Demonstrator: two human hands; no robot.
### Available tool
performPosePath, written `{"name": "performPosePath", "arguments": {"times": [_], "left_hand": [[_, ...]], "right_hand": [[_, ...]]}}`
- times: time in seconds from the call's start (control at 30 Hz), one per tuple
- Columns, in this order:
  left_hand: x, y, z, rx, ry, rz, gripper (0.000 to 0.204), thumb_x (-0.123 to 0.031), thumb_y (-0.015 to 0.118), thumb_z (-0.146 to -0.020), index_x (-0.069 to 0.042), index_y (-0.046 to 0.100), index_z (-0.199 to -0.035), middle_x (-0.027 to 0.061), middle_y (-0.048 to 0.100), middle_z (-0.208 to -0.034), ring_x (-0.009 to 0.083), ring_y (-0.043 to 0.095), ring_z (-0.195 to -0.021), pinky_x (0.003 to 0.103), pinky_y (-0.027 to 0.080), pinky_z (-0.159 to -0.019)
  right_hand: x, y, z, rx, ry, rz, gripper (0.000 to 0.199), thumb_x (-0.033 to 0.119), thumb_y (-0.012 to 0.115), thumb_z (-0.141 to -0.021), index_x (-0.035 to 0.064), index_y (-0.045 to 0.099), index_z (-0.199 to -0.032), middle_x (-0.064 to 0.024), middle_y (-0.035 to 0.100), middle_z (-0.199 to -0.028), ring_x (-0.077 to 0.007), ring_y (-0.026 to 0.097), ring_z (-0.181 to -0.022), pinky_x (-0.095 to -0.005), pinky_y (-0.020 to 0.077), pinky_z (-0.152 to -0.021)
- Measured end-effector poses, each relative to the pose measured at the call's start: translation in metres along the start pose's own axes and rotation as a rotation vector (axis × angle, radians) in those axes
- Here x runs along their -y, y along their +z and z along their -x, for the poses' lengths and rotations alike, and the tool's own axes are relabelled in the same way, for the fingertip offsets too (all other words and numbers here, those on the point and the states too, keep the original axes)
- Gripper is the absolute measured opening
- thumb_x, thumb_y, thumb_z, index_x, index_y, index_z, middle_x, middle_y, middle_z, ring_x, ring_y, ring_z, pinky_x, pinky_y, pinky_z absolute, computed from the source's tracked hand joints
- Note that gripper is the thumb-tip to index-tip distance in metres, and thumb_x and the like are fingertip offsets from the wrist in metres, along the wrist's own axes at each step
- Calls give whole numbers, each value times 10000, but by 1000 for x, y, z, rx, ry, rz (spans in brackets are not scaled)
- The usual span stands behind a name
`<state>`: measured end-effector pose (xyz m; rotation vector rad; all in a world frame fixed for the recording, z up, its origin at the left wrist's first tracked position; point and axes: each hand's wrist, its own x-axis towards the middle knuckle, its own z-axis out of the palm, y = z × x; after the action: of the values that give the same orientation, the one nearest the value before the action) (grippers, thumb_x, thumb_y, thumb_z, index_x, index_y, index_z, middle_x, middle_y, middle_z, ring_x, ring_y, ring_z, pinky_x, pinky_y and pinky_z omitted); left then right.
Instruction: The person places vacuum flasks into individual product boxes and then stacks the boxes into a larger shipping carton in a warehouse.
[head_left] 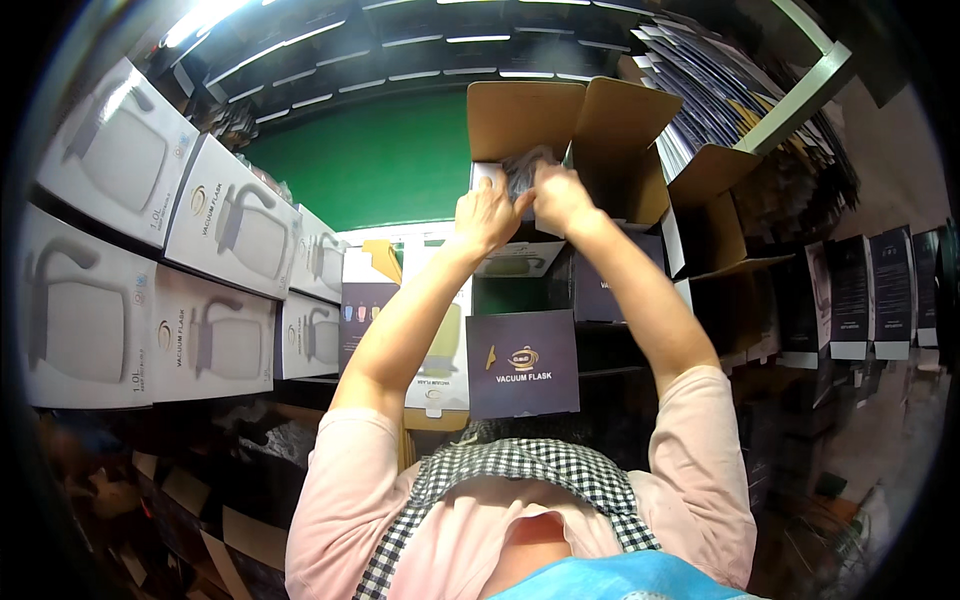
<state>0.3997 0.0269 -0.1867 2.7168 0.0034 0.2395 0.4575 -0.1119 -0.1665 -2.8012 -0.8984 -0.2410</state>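
At the far middle of the worktable, both hands work at the mouth of an open cardboard box [523,110] with its brown flaps raised. My left hand [484,213] grips the box's near left edge, fingers bent over it and thumb reaching toward the middle. Crumpled clear plastic bag [522,168] shows between the hands. My right hand [562,198] is closed on that plastic, its fingertips partly hidden. What the plastic wraps cannot be made out. Just nearer lies a dark purple flask box [522,364], touched by neither hand.
White flask boxes [235,215] stand stacked at the left. More open boxes [710,215] with brown insides stand at the right, beside dark upright boxes [890,290]. Flat folded cartons [700,85] pile up behind a pale metal frame [800,95]. The far surface [360,165] is green.
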Motion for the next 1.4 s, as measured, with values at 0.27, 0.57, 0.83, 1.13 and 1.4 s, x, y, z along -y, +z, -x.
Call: {"name": "performPosePath", "arguments": {"times": [0.27,0.57,0.83,1.13,1.4], "left_hand": [[-19,2,-11,166,29,-176,749,-644,562,-859,-196,427,-1445,301,630,-988,403,675,-863,481,543,-725],[30,-30,9,265,247,539,640,-423,739,-822,-70,556,-1324,217,637,-1147,341,649,-1040,413,536,-859],[54,-34,34,199,-91,1491,810,-54,840,-754,63,412,-1432,202,560,-1322,195,584,-1147,310,498,-1005],[77,-12,52,-242,325,430,373,-218,827,-754,-170,748,-1116,154,623,-1063,296,603,-1009,372,531,-842],[76,9,62,-282,332,431,387,-235,804,-779,-174,719,-1152,219,588,-1257,344,623,-1020,401,555,-842]], "right_hand": [[-27,-70,-49,-817,-42,54,546,327,760,-793,64,583,-1237,-154,618,-1143,-341,551,-1125,-475,392,-1006],[-6,-61,65,-47,-241,-207,532,413,623,-933,15,588,-1285,-274,590,-1269,-449,499,-1255,-487,385,-1085],[-11,-61,54,383,-58,-438,550,338,610,-952,117,480,-1439,-298,312,-1517,-438,266,-1432,-476,259,-1174],[6,8,82,-213,-227,207,557,338,643,-890,77,524,-1367,-186,564,-1347,-318,498,-1311,-494,294,-1154],[-7,1,92,-113,-273,117,463,213,606,-919,5,543,-1329,-183,564,-1361,-281,505,-1317,-423,349,-1145]]}}
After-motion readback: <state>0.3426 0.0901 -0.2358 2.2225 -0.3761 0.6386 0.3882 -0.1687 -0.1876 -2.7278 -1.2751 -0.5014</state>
